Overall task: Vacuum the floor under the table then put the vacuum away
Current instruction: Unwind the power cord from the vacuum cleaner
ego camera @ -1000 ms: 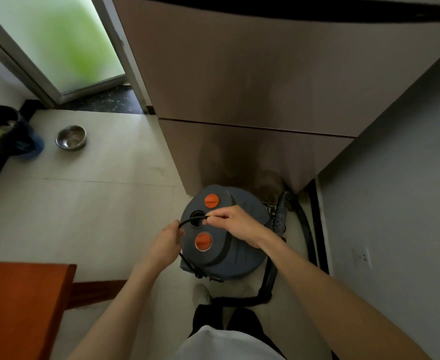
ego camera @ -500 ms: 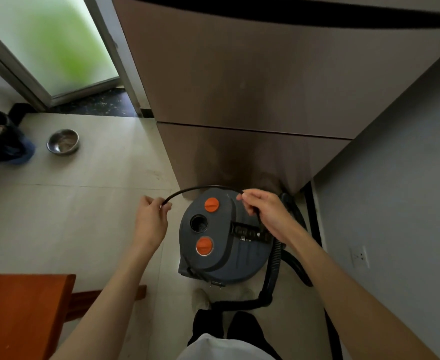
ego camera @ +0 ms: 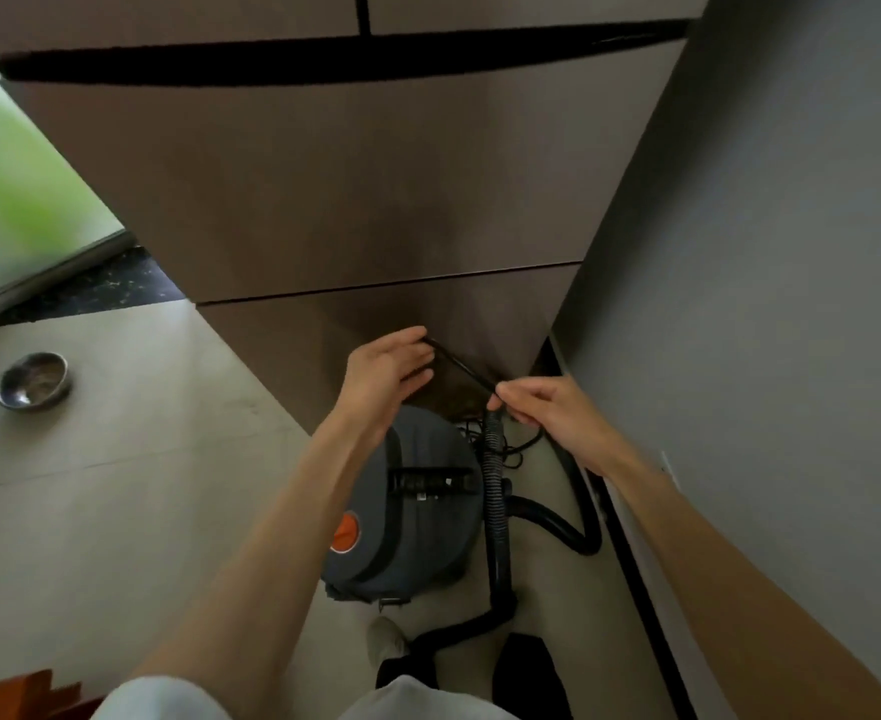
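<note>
A grey canister vacuum [ego camera: 422,517] with an orange button stands on the floor in the corner between a brown cabinet and the grey wall. Its black hose [ego camera: 498,511] runs up its right side and loops over the floor. A thin black power cord [ego camera: 459,367] stretches between my two hands above the vacuum's back. My left hand [ego camera: 386,374] holds the cord's upper end near its fingertips. My right hand [ego camera: 547,407] pinches the cord's lower end just above the hose top. More cord lies tangled on the floor behind the vacuum.
The brown cabinet [ego camera: 350,200] rises straight ahead and the grey wall [ego camera: 765,252] closes the right side. A steel bowl [ego camera: 33,380] sits on the tiled floor at left. A corner of the orange-brown table [ego camera: 17,698] shows bottom left. A glass door [ego camera: 7,200] is far left.
Both hands have carried the cord from over the vacuum's top to behind it, toward the cabinet corner. My left hand crossed over the vacuum. The view swung right and tilted.
</note>
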A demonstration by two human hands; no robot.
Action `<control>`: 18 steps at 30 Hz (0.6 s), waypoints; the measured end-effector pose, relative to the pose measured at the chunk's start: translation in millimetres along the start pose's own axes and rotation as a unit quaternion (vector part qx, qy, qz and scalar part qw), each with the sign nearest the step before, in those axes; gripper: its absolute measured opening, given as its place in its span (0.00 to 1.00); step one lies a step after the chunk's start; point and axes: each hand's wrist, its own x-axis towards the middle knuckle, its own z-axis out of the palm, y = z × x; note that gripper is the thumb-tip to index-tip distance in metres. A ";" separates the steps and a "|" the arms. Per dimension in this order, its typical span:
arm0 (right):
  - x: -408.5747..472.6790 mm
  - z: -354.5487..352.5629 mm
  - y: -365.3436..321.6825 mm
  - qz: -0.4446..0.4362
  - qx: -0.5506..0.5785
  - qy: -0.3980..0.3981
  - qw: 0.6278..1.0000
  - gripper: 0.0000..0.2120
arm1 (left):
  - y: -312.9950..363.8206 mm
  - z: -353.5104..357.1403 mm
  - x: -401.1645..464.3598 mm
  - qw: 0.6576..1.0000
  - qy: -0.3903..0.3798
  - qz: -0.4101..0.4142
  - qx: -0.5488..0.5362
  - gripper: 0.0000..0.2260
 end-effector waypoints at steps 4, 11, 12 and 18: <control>-11.1 -39.3 34.4 0.021 0.035 -0.009 0.999 0.13 | -1.8 63.5 19.8 0.947 -0.026 -0.143 -0.288 0.07; -25.7 -132.0 98.3 0.096 0.093 -0.065 0.989 0.10 | -36.3 179.2 61.3 0.972 -0.055 -0.138 -0.180 0.09; -26.2 -143.4 106.6 0.120 0.110 -0.056 0.985 0.09 | -41.7 193.1 62.3 0.981 -0.071 -0.123 -0.134 0.08; -5.5 -202.6 146.4 0.250 0.400 0.051 0.880 0.30 | -99.9 227.2 53.8 0.977 -0.116 -0.095 0.153 0.09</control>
